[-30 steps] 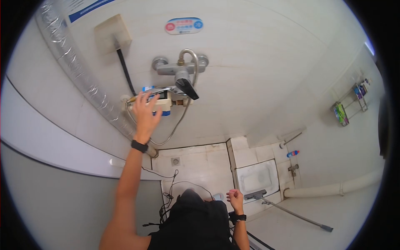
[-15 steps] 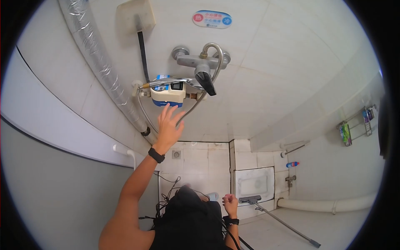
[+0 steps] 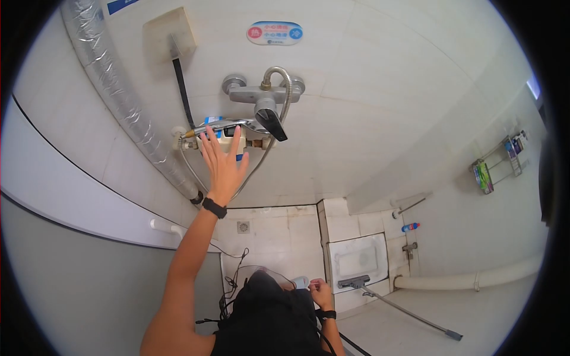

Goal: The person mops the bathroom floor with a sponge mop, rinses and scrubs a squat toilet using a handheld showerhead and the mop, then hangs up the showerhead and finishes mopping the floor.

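My left hand (image 3: pixel 223 169) reaches up with its fingers spread and holds nothing. It hangs in front of a cream and blue meter box (image 3: pixel 239 142) on the wall and covers part of it. The fingertips are close to a chrome handheld shower head (image 3: pixel 256 126) lying across the top of the box; whether they touch it I cannot tell. Above is a shower mixer tap (image 3: pixel 249 94) with a dark lever and a metal hose (image 3: pixel 289 98). Low beside my body, my right hand (image 3: pixel 321 295) has its fingers curled together; what they hold, if anything, is hidden.
A foil-wrapped pipe (image 3: pixel 113 89) runs down the left wall near a door handle (image 3: pixel 166 226). To the right are a squat toilet (image 3: pixel 358 259), a long-handled floor squeegee (image 3: pixel 409 311), a blue bottle (image 3: pixel 410 227) and a wall rack (image 3: pixel 500 165). Cables (image 3: pixel 234 279) trail beside me.
My left hand has risen from below the meter box to in front of it, fingers spreading wider. The view has shifted slightly. My right hand stays low with fingers curled.
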Tool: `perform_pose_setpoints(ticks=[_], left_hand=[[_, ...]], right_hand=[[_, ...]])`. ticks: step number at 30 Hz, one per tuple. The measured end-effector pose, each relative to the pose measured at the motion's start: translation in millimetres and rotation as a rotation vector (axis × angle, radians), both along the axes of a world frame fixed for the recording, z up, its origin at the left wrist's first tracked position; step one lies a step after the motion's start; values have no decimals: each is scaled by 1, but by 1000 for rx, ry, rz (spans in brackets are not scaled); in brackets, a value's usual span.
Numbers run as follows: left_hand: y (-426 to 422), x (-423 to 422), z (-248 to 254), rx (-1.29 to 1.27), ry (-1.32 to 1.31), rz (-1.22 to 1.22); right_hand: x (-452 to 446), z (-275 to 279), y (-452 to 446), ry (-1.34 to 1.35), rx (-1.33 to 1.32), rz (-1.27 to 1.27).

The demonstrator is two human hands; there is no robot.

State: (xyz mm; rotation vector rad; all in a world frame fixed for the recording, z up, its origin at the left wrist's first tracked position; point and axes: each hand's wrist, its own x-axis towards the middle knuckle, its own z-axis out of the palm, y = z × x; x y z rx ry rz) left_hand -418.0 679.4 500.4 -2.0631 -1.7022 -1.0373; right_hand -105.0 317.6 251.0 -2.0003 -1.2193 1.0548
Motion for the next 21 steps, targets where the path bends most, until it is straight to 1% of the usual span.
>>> perform_pose_setpoints(ticks=[6, 10, 13, 16, 18, 19, 21], left_hand=[[25, 1, -13, -72, 71, 67], [30, 1, -16, -61, 63, 65], [32, 1, -14, -59, 81, 79], [33, 2, -5, -90, 66, 141], [33, 3, -2, -96, 154, 192], [32, 5, 4, -87, 150, 192], [36, 11, 21, -54, 169, 62]], right_hand=[[1, 4, -5, 10, -23, -40], [4, -4, -12, 33, -32, -75], [6, -8, -17, -6, -40, -39], [5, -6, -14, -39, 10, -14], [6, -7, -13, 15, -39, -33], [7, -9, -11, 13, -30, -34], [7, -14, -1, 154, -67, -23]])
